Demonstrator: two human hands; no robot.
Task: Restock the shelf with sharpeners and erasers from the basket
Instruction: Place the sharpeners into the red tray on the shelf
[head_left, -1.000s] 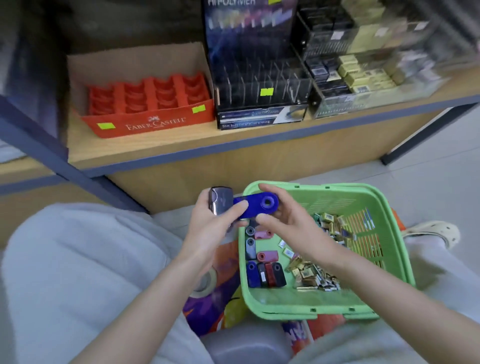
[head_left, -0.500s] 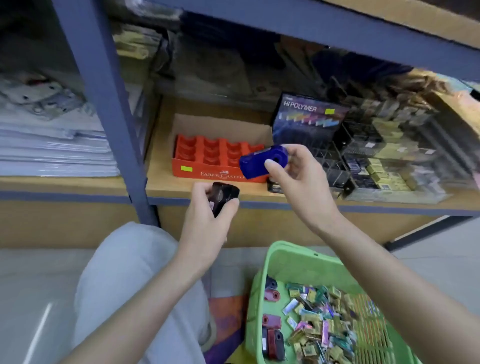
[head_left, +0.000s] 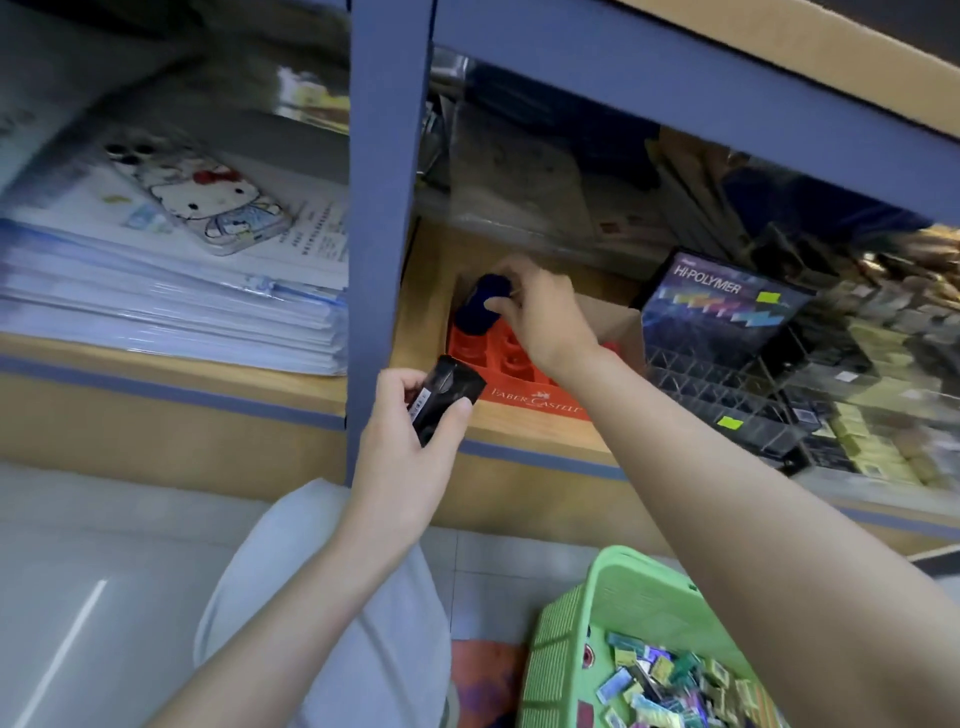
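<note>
My right hand (head_left: 540, 317) reaches into the shelf and grips a blue sharpener (head_left: 480, 306), which stands upright in the back-left slot of the red display tray (head_left: 524, 400). In front of the shelf's edge, my left hand (head_left: 410, 447) holds a black sharpener (head_left: 447, 397). The green basket (head_left: 582, 634) sits at the bottom right on the floor, with several small wrapped erasers (head_left: 660, 680) in it. My right forearm hides part of the basket.
A blue metal upright (head_left: 387, 208) stands just left of the tray. Left of it lies a stack of plastic sleeves (head_left: 166, 306) with a phone (head_left: 202, 197) on top. A black display box (head_left: 722, 312) and clear racks of small boxes (head_left: 872, 395) stand to the right.
My right hand carried the blue sharpener from above the basket up into the shelf, down to the red tray's back-left slot. My left hand rose with the black sharpener. The view tilted upward.
</note>
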